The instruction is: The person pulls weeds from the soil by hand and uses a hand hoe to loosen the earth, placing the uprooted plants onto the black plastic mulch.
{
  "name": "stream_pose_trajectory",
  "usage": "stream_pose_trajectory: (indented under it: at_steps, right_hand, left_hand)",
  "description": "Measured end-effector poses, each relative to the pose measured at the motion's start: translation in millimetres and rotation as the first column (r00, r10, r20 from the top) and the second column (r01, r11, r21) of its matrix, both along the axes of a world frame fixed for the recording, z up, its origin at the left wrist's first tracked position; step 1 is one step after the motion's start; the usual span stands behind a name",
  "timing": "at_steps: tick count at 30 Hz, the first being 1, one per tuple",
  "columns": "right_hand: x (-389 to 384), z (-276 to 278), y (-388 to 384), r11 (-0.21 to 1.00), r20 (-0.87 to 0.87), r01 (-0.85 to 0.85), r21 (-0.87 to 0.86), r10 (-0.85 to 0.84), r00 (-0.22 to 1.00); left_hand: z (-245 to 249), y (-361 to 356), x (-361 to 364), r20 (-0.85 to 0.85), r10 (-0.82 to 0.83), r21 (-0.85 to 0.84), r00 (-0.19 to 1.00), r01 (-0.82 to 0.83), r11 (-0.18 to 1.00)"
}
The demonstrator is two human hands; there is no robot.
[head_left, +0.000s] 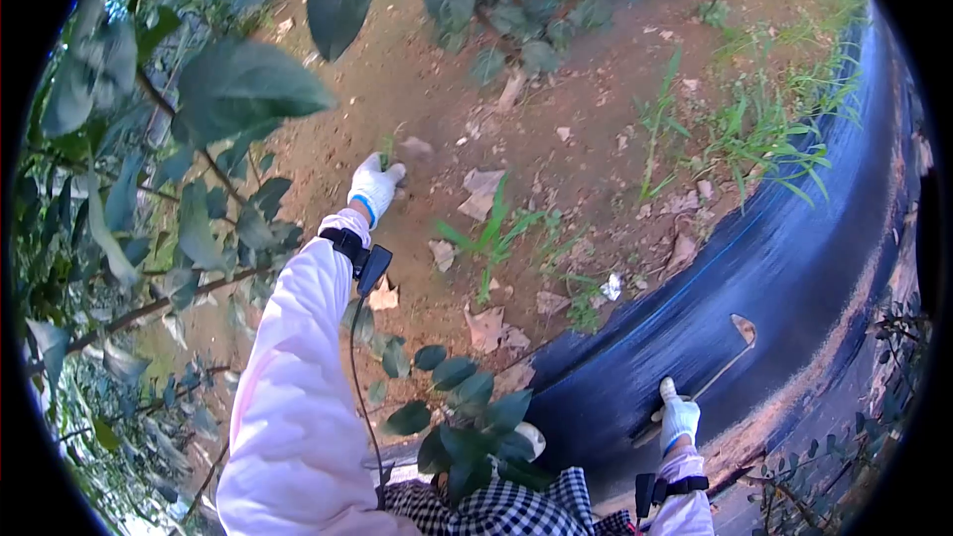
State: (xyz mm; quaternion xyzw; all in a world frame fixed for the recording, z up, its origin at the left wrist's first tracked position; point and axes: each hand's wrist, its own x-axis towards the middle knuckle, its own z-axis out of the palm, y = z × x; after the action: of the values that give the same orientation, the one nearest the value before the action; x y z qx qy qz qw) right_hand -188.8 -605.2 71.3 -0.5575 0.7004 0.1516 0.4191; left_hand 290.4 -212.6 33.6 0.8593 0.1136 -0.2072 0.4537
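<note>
The black sheet (794,268) runs under and beyond the right hand (679,419), whose grip is closed around a thin-handled tool (725,362); the blade lies on the plastic just ahead of the grip, so a careless drag could, I judge, slit the sheet. On the bare soil (556,89), the left hand (375,187) has its grip pressed shut, seemingly pinching a small weed (387,147) that pokes out just above it, and a sharp tug may snap the stem and leave the root. The leafy branch (199,179) beside that arm could snag the wrist cable (353,337).
</note>
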Motion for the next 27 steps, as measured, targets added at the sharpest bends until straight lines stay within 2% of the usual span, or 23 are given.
stream_pose_trajectory:
  at_steps: [1, 4, 5, 6, 8, 10, 12, 14, 16, 17, 18, 19, 20, 23, 27]
  right_hand:
    - [0, 0, 1, 1.0, -0.005, -0.005, 0.009, 0.005, 1.0]
    - [-4, -6, -2, 1.0, -0.019, -0.017, 0.005, 0.017, 1.0]
    - [-3, -6, -1, 1.0, -0.021, -0.02, 0.001, 0.02, 1.0]
    - [-2, -7, -1, 1.0, -0.022, -0.021, -0.004, 0.02, 1.0]
    - [-2, -6, 0, 1.0, -0.016, -0.019, -0.005, 0.018, 1.0]
    - [-3, -5, -1, 1.0, 0.0, -0.011, 0.006, 0.011, 1.0]
    - [-4, -8, 0, 1.0, 0.004, -0.001, -0.004, 0.001, 1.0]
    - [-5, -7, -1, 1.0, -0.005, -0.007, -0.006, 0.006, 1.0]
    - [-2, -4, -1, 1.0, -0.029, -0.024, 0.004, 0.024, 0.999]
    - [-1, -4, -1, 1.0, -0.024, -0.022, 0.0, 0.022, 0.999]
    - [0, -4, -1, 1.0, -0.019, -0.019, -0.004, 0.019, 1.0]
    - [-1, -4, 0, 1.0, -0.016, -0.015, -0.005, 0.015, 1.0]
    - [-2, -4, 1, 1.0, -0.008, -0.007, -0.003, 0.007, 1.0]
    - [-1, -4, 0, 1.0, 0.013, -0.004, -0.005, 0.004, 1.0]
    - [-1, -1, 1, 1.0, 0.014, 0.004, 0.002, -0.004, 1.0]
  left_hand:
    - [17, -1, -14, -0.068, -0.087, 0.124, 0.994, 0.095, 0.988]
    - [19, 12, -53, -0.258, -0.393, 0.286, 0.883, 0.458, 0.841]
    - [9, 19, -61, -0.339, -0.548, 0.375, 0.765, 0.644, 0.667]
    - [-1, 26, -68, -0.436, -0.66, 0.432, 0.612, 0.786, 0.443]
    - [7, 17, -93, -0.672, -0.603, 0.423, 0.429, 0.891, 0.162]
    - [33, -6, -117, -0.795, -0.47, 0.345, 0.382, 0.924, 0.168]
    - [18, 3, -136, -0.839, -0.501, 0.257, 0.213, 0.966, -0.02]
    - [1, 8, -152, -0.826, -0.554, 0.232, 0.106, 0.959, -0.162]
    - [-13, 17, -153, -0.824, -0.556, 0.247, 0.108, 0.952, -0.18]
    - [-13, 12, -145, -0.832, -0.552, 0.201, 0.056, 0.958, -0.206]
    - [-10, 12, -132, -0.763, -0.63, 0.208, 0.147, 0.978, -0.024]
    - [0, 9, -119, -0.681, -0.62, 0.284, 0.391, 0.92, 0.269]
    - [10, 5, -108, -0.582, -0.534, 0.324, 0.613, 0.777, 0.539]
    - [27, -5, -93, -0.49, -0.694, 0.462, 0.528, 0.832, 0.307]
    - [31, -32, -118, -0.457, -0.798, 0.511, 0.393, 0.85, 0.126]
